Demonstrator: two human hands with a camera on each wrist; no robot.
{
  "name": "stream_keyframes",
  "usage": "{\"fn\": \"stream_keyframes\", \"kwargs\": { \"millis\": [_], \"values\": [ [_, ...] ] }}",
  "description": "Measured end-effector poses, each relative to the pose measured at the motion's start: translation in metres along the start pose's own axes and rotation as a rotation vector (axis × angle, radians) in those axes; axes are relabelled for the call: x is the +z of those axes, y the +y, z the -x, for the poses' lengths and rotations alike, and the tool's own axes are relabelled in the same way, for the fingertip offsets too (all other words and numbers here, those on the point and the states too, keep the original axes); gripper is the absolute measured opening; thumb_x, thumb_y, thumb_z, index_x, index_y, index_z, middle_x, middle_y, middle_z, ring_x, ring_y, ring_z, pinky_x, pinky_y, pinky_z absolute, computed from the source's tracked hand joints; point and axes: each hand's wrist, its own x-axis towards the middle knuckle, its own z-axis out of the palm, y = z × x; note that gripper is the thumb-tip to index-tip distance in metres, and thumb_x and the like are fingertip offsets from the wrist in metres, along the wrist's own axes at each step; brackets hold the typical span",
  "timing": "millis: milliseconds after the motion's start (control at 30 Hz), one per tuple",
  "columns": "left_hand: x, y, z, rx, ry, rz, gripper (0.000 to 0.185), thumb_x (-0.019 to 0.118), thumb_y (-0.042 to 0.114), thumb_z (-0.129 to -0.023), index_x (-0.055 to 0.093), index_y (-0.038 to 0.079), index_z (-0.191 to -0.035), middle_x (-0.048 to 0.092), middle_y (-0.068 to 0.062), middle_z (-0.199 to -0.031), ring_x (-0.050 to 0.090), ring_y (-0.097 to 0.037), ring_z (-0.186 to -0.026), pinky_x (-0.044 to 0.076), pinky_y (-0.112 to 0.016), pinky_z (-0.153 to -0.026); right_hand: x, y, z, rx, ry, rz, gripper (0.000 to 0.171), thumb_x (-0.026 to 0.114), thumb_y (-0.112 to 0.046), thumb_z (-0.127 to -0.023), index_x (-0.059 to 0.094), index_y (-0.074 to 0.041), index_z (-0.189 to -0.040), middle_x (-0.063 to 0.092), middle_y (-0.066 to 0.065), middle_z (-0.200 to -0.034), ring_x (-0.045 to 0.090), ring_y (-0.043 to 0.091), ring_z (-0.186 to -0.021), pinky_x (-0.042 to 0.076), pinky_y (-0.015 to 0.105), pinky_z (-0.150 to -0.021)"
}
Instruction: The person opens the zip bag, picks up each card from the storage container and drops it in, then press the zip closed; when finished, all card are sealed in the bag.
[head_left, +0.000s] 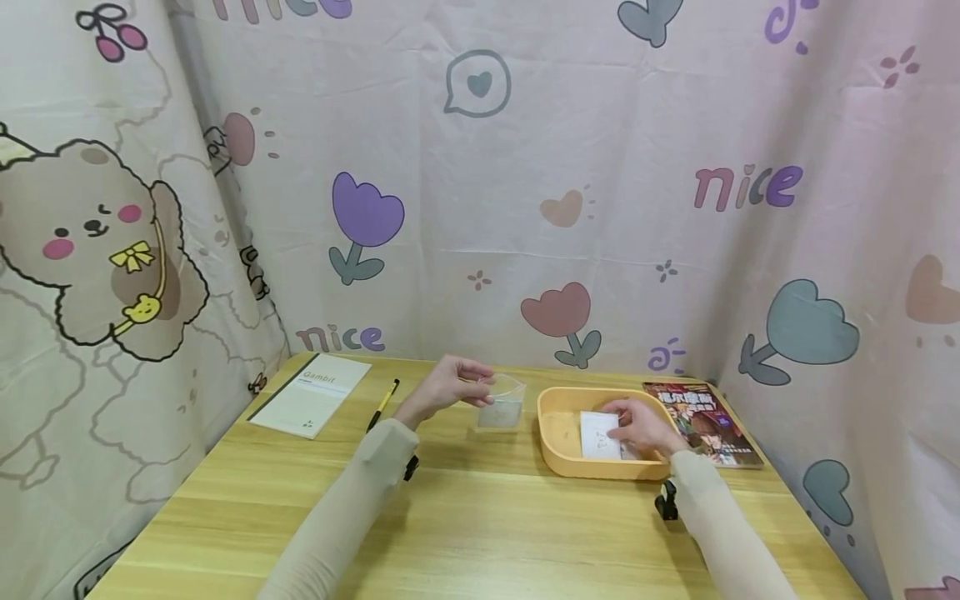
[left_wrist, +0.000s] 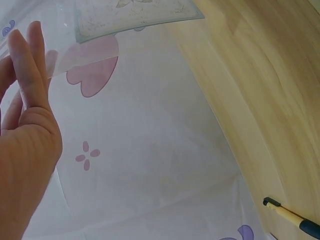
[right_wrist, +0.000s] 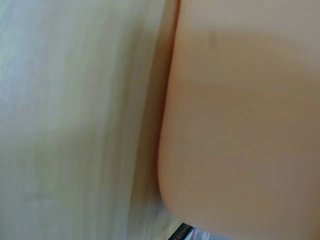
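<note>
One yellow tray point(head_left: 558, 433), one clear sleeve point(head_left: 501, 404), one white card point(head_left: 600, 435), one pen point(head_left: 382, 405), one booklet point(head_left: 311, 393), one comic book point(head_left: 705, 421), two hands.

We see a white booklet point(head_left: 311, 405) at the wooden table's point(head_left: 480, 533) far left corner, a pen point(head_left: 383, 404) beside it, and a comic book point(head_left: 705, 422) at its far right.

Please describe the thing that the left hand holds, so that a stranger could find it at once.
On the wooden table, look just left of the yellow tray. There the left hand holds up a clear plastic sleeve. It alone is see-through and lifted off the table.
</note>
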Motion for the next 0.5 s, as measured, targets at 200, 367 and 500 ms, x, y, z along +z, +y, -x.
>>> {"fn": "stream_keyframes", "kwargs": {
  "millis": [200, 367, 500],
  "values": [
    [0.001, 0.001, -0.001, -0.002, 0.0, -0.002, 0.038, 0.066, -0.004, -0.09, 0.058, -0.011, -0.126, 0.066, -0.027, -0.119, 0.075, -0.027, -0.082, 0.064, -0.037, -0.076, -0.002, -0.004, 0.001, -0.009, 0.009, -0.134, 0.039, 0.072, -0.002, -0.084, 0.063, 0.0, -0.122, 0.064, 0.021, -0.121, 0.063, 0.023, -0.094, 0.061, 0.028, -0.075],
    [0.001, 0.003, -0.001, -0.016, 0.003, -0.005, 0.037, 0.066, -0.004, -0.09, 0.06, -0.01, -0.125, 0.066, -0.027, -0.119, 0.075, -0.027, -0.082, 0.064, -0.037, -0.077, -0.004, -0.011, 0.0, 0.019, 0.021, -0.182, 0.04, 0.071, -0.006, -0.086, 0.063, -0.002, -0.125, 0.064, 0.02, -0.124, 0.063, 0.023, -0.098, 0.059, 0.028, -0.077],
    [0.001, 0.004, -0.001, -0.023, 0.005, 0.001, 0.039, 0.066, -0.004, -0.089, 0.058, -0.011, -0.126, 0.063, -0.03, -0.121, 0.075, -0.025, -0.081, 0.062, -0.047, -0.083, -0.005, -0.018, -0.003, 0.035, 0.062, -0.183, 0.035, 0.07, -0.007, -0.088, 0.066, -0.005, -0.122, 0.067, 0.018, -0.118, 0.064, 0.02, -0.095, 0.06, 0.031, -0.078]
  ]
}}
